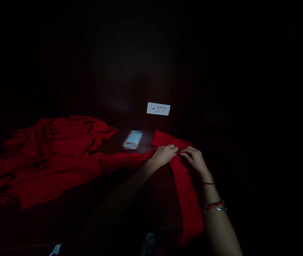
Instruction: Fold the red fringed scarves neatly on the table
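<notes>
A long red scarf [71, 167] with fringed ends lies rumpled over the left of the dark wooden table and runs in a narrow strip to the right. My left hand [164, 155] is closed, pinching the scarf's edge near the table's right side. Close beside it, my right hand [194, 158] also pinches the cloth, its fingertips almost touching the left ones. Below the hands a flat band of red cloth [190, 202] hangs over the table's edge. Another flat piece of red cloth [166, 138] lies just behind them. The fingertips are partly hidden in the cloth.
Behind the strip lies a pale, pixelated rectangular object [133, 139] on the table [156, 199]. A white power socket [158, 108] sits on the dark wall. Small pale objects show dimly at the bottom edge. Deep shadow covers the surroundings.
</notes>
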### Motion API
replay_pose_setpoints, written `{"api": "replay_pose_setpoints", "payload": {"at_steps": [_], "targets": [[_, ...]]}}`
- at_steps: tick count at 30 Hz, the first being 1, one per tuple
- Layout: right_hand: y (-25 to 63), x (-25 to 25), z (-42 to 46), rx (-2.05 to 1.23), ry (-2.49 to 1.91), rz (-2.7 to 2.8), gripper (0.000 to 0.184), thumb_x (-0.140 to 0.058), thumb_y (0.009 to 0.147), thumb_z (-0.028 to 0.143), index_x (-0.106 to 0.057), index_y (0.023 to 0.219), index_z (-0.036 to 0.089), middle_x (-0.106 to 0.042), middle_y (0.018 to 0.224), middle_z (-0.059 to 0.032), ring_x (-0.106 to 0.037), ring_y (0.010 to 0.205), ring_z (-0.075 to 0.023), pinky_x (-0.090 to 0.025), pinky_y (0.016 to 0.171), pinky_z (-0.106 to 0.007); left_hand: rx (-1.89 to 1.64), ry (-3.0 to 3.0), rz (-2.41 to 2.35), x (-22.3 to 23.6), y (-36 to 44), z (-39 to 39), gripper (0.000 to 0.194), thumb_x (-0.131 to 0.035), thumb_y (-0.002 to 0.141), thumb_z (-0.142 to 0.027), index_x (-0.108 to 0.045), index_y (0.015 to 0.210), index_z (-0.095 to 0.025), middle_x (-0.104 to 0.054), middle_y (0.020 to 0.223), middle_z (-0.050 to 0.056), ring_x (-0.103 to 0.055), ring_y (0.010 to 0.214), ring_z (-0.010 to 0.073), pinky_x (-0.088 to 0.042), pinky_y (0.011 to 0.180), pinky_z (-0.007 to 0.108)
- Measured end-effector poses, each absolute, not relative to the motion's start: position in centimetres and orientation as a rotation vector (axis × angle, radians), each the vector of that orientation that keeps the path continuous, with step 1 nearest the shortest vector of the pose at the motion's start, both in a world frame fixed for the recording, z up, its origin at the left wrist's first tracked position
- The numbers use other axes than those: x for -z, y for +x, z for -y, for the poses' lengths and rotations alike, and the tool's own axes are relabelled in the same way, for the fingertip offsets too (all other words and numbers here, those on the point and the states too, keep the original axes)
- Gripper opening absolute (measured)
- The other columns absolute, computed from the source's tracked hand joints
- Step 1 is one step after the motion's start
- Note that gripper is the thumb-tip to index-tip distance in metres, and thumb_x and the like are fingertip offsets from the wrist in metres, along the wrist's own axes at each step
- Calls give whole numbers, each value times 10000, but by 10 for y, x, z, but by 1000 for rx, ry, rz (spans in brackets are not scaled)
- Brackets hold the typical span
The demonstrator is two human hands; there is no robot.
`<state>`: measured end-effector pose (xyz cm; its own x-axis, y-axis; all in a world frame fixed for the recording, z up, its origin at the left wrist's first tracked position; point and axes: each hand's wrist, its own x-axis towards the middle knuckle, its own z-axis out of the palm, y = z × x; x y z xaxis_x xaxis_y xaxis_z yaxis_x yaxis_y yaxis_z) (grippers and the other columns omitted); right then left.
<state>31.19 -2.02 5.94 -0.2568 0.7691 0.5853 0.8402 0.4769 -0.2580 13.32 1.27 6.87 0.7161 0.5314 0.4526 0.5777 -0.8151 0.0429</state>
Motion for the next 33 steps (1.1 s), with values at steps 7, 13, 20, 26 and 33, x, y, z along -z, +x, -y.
{"api": "replay_pose_setpoints", "payload": {"at_steps": [7, 13, 20, 26, 33], "targets": [[320, -58, 20, 372, -1371, 1923, 204, -450, 777, 277, -619, 713, 184, -582, 688, -54, -527, 678, -171, -426, 639, -289, 660, -2714, 1047, -65, 136, -10, 235, -410, 732, -53, -454, 943, -145, -546, 944, 82, -531, 852, 196, -387, 722, 301], [318, -61, 25, 527, -1382, 1663, 222, -396, 797, 274, -600, 804, 187, -573, 762, -60, -525, 721, -174, -431, 665, -298, 683, -2568, 1317, -85, 114, -26, 251, -418, 693, -44, -471, 925, -124, -556, 900, 102, -523, 856, 220, -357, 751, 345], [313, -64, 33, 622, -1363, 1418, 236, -367, 808, 263, -587, 843, 185, -562, 803, -70, -522, 748, -177, -426, 696, -302, 691, -2562, 1464, -122, 56, -40, 215, -446, 648, -91, -499, 846, -159, -531, 844, 48, -509, 823, 185, -363, 735, 300], [317, -61, 28, 542, -1372, 1509, 223, -385, 802, 270, -583, 839, 175, -555, 806, -71, -515, 760, -176, -420, 706, -305, 667, -3017, 1036, -112, 42, -42, 174, -489, 596, -139, -498, 765, -179, -489, 865, 5, -481, 787, 135, -390, 696, 225], [306, -57, 19, 374, -1357, 2060, 287, -485, 733, 240, -555, 1011, 219, -524, 992, -65, -456, 926, -212, -378, 799, -360, 524, -3256, 916, -88, 62, -41, 340, -439, 631, -102, -505, 958, -170, -565, 738, -7, -517, 670, 127, -397, 620, 216]]}}
